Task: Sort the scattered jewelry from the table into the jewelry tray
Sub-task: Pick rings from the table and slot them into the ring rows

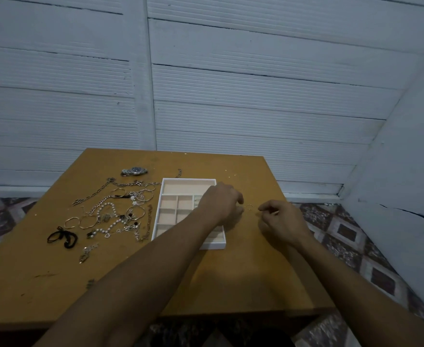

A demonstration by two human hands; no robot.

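My two arms reach out over the brown table. My left hand and my right hand are close together, just right of the tray. Both have curled fingers, and I think both pinch one small hoop between them. It is very thin, so I cannot be sure how each finger sits on it.

To do this step well, I think I should hold the hoop softly, let one hand go, and carry it left to a small box in the tray. I should set it down low so it does not bounce out.

The tray is white with pale pink boxes inside: small ones near me and one long one at the far end. Most look bare. Something small sits in one box by my left hand, but I cannot tell what.

Left of the tray lies the jewelry pile, all tangled: a black cord, a pearl string, rings and silver chains. Farther back sits a watch, and a chain end lies behind the tray.
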